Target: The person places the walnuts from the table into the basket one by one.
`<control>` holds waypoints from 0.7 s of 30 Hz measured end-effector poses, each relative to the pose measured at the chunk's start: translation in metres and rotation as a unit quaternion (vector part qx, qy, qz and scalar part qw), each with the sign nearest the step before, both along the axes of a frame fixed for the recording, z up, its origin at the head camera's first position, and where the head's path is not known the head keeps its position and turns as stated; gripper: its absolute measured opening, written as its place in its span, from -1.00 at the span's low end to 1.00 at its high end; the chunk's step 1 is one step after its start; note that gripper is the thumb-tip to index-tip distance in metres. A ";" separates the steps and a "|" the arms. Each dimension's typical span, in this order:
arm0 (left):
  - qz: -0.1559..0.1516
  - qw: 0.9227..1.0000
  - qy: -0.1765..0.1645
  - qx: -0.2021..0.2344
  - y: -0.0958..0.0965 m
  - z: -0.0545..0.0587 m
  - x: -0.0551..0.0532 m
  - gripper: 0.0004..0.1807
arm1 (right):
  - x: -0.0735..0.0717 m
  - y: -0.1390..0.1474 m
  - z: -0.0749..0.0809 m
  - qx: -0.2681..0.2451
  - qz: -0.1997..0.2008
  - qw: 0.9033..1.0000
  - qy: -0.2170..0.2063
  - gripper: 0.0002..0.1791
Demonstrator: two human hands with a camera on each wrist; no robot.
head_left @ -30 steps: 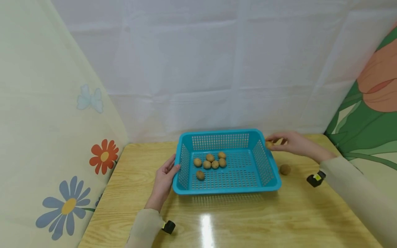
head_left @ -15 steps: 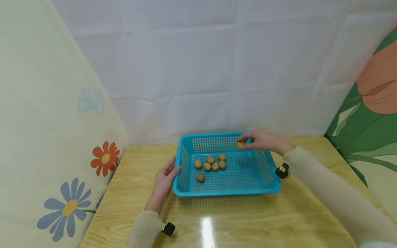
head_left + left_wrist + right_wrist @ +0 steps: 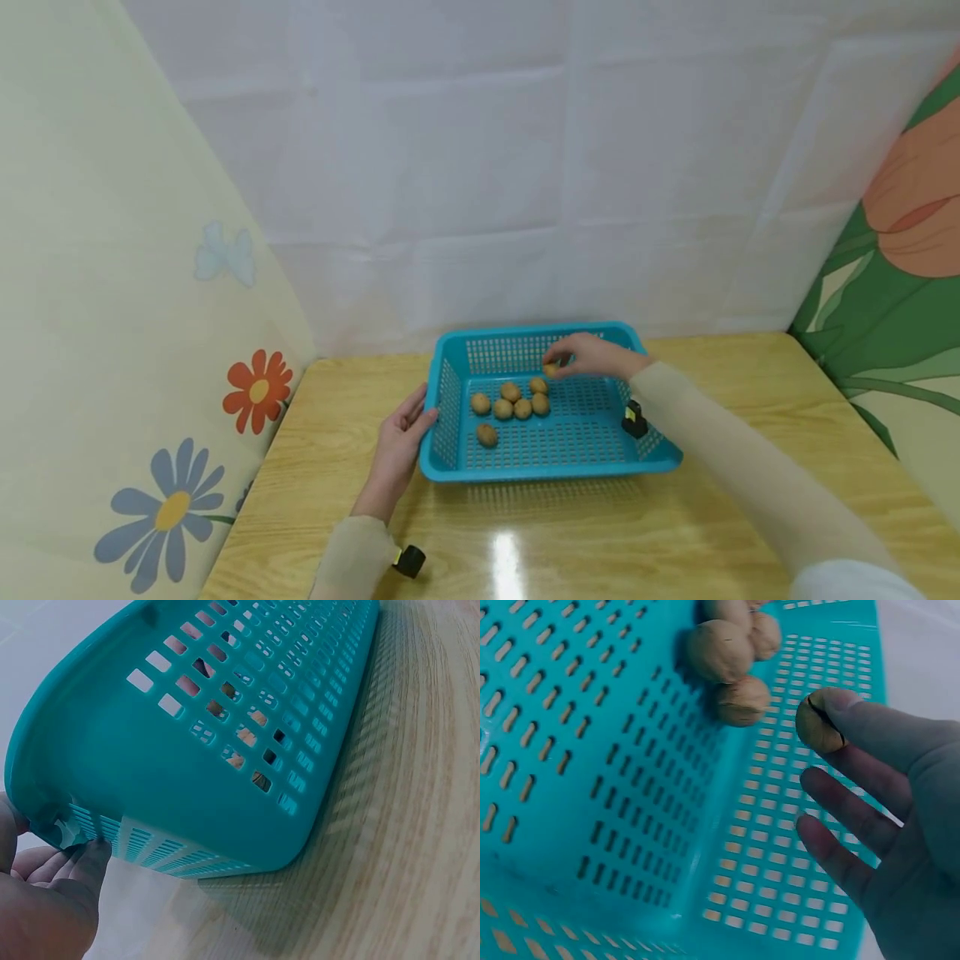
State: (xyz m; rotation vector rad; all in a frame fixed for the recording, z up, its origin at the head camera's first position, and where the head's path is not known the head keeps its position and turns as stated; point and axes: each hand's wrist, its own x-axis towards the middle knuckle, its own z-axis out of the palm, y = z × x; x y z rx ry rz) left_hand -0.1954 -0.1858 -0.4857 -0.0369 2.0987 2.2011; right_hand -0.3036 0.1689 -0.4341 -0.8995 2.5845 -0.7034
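Note:
A turquoise plastic basket with slotted walls and floor stands on the table. My left hand grips its left rim, thumb over the edge and fingers against the outer wall, as the left wrist view shows too. Over the basket's back part, my right hand pinches a walnut between thumb and index finger; a dark crack shows along its shell. The other fingers of that hand are spread apart. Several walnuts lie clustered in the left half of the basket floor, and one walnut sits nearer the front.
The light wood table carries the basket near its back edge. A white cloth backdrop hangs right behind it. Flower-printed panels stand at the left and right sides. My right sleeve passes over the basket's right rim.
My right hand has carried the walnut from outside the right rim leftward into the space over the basket, then lower toward the cluster. The left hand keeps its grip on the rim.

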 end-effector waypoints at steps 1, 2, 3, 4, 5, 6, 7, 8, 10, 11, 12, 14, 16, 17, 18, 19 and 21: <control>0.000 1.000 0.000 0.000 0.000 0.000 0.000 -0.35 | -0.001 -0.002 -0.003 0.006 -0.003 1.000 0.000 -0.58; -0.001 1.000 0.000 -0.001 0.000 -0.001 0.000 -0.35 | -0.001 -0.003 -0.007 0.013 -0.007 1.000 -0.002 -0.58; -0.001 1.000 -0.001 0.000 0.000 -0.001 0.000 -0.35 | -0.001 -0.005 -0.010 0.019 -0.011 1.000 -0.003 -0.58; -0.001 1.000 -0.001 0.000 0.000 -0.001 0.000 -0.34 | -0.002 -0.006 -0.012 0.025 -0.015 1.000 -0.004 -0.58; -0.001 1.000 -0.002 0.000 0.000 -0.001 0.000 -0.34 | -0.002 -0.007 -0.015 0.029 -0.018 0.999 -0.003 -0.59; -0.002 1.000 -0.002 0.000 -0.001 -0.001 0.000 -0.34 | -0.002 -0.008 -0.018 0.034 -0.022 0.999 -0.002 -0.59; -0.002 1.000 -0.002 0.000 -0.001 -0.001 0.000 -0.34 | -0.001 -0.009 -0.020 0.037 -0.026 0.999 -0.001 -0.59; -0.002 1.000 -0.002 -0.001 -0.001 -0.001 0.000 -0.34 | -0.001 -0.010 -0.022 0.038 -0.029 0.999 0.000 -0.60; -0.002 1.000 -0.004 -0.002 -0.001 -0.002 0.000 -0.34 | 0.000 -0.012 -0.027 0.035 -0.033 0.999 0.006 -0.61; -0.002 1.000 -0.003 -0.002 -0.001 -0.002 0.000 -0.35 | 0.000 -0.012 -0.029 0.034 -0.035 0.999 0.009 -0.61; -0.003 1.000 -0.002 -0.003 -0.001 -0.002 0.000 -0.35 | 0.000 -0.013 -0.030 0.031 -0.037 0.999 0.008 -0.61; -0.005 1.000 -0.001 -0.005 -0.002 -0.002 0.001 -0.34 | 0.000 -0.015 -0.032 0.026 -0.038 0.999 0.005 -0.60; -0.005 1.000 -0.002 -0.007 -0.002 -0.002 0.001 -0.34 | 0.000 -0.016 -0.033 0.022 -0.036 0.999 -0.001 -0.59; -0.005 1.000 -0.002 -0.008 -0.002 -0.002 0.001 -0.34 | 0.000 -0.017 -0.033 0.021 -0.034 0.999 -0.003 -0.58; -0.005 1.000 -0.002 -0.009 -0.001 -0.002 0.001 -0.34 | 0.000 -0.018 -0.033 0.019 -0.032 0.999 -0.005 -0.58; -0.005 1.000 -0.003 -0.009 -0.001 -0.002 0.001 -0.34 | 0.000 -0.018 -0.034 0.020 -0.028 0.999 -0.004 -0.57; -0.005 1.000 -0.003 -0.008 0.000 -0.002 0.000 -0.34 | -0.001 -0.018 -0.035 0.021 -0.023 1.000 -0.005 -0.57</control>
